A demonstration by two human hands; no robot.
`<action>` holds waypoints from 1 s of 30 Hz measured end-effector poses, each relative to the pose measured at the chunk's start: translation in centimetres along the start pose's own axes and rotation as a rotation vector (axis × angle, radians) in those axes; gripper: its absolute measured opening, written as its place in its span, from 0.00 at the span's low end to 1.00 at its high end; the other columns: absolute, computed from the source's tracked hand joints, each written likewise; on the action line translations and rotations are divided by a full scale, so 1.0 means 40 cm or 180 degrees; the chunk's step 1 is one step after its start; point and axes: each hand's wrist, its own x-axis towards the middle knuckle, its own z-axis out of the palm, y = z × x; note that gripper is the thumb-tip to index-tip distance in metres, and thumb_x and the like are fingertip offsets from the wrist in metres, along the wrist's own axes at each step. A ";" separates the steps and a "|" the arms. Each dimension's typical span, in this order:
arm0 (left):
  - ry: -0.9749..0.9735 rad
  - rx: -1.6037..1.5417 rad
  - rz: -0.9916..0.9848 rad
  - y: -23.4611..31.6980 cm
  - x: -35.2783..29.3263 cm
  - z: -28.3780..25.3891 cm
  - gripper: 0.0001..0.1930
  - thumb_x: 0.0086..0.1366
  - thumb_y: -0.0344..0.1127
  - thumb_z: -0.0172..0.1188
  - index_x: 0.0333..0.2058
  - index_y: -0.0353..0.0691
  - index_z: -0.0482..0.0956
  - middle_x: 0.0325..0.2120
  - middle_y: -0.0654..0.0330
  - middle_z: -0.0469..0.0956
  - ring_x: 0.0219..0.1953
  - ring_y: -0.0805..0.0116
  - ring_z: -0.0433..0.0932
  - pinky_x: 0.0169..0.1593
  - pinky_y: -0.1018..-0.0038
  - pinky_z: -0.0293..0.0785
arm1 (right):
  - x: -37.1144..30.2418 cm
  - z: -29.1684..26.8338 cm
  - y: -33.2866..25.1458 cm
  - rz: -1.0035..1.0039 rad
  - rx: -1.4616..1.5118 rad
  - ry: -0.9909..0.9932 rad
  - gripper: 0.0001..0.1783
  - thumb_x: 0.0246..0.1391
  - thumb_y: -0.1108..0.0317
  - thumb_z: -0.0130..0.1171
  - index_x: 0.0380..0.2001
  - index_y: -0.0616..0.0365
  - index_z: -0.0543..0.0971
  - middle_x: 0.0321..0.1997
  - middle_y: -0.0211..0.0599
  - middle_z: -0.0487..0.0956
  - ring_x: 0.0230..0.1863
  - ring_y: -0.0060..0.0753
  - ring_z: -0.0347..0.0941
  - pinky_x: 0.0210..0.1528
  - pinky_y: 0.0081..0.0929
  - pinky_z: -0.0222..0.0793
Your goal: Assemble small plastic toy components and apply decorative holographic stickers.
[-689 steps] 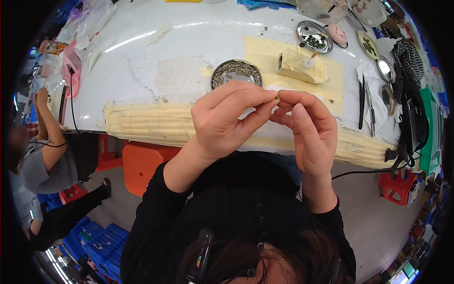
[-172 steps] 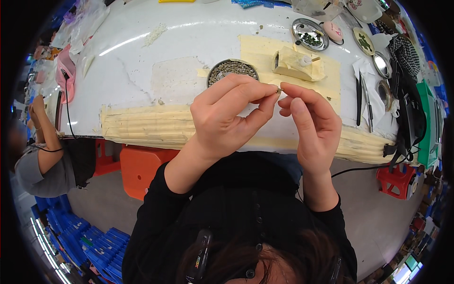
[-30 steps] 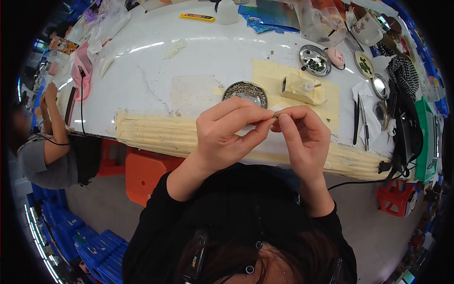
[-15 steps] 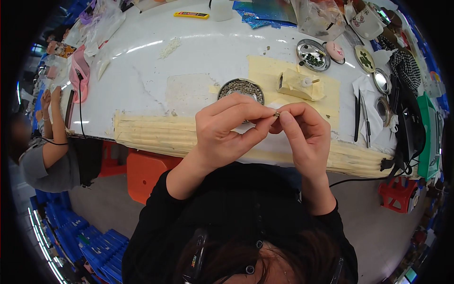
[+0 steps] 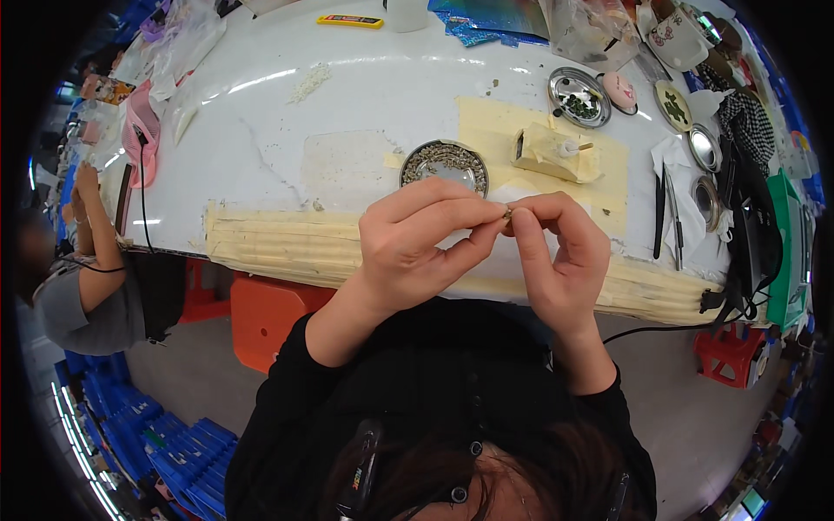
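Between my fingertips is a tiny brownish metallic piece (image 5: 507, 213), too small to name. My left hand (image 5: 426, 234) pinches it with thumb and forefinger from the left. From the right, the thumb and forefinger of my right hand (image 5: 565, 252) close on it too. Both hands hover over the table's near edge. Just beyond my left hand lies a round metal dish (image 5: 404, 178) holding many small grey-brown pieces. Beyond my right hand, a tape-wrapped block (image 5: 543, 154) with a short stick on it rests on a yellowish sheet (image 5: 486, 117).
At the right are a metal dish of dark green bits (image 5: 578, 97), tweezers (image 5: 674, 221) on white tissue and a green tray (image 5: 786, 252). Masking tape (image 5: 278, 234) covers the table's front edge. An orange stool (image 5: 269, 321) stands below; another person (image 5: 91, 295) sits at the left.
My hands keep the same pinch on the small piece, with only slight finger shifts. The view has shifted slightly, and more of the round dish shows beyond my left hand.
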 end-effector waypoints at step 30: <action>0.0063 0.0026 0.0034 -0.004 -0.007 0.001 0.11 0.46 0.17 0.69 0.31 0.33 0.83 0.26 0.57 0.81 0.28 0.69 0.80 0.31 0.78 0.76 | -0.012 0.005 0.000 0.0597 0.0764 -0.0016 0.05 0.58 0.75 0.58 0.33 0.67 0.77 0.30 0.34 0.80 0.31 0.20 0.75 0.37 0.18 0.71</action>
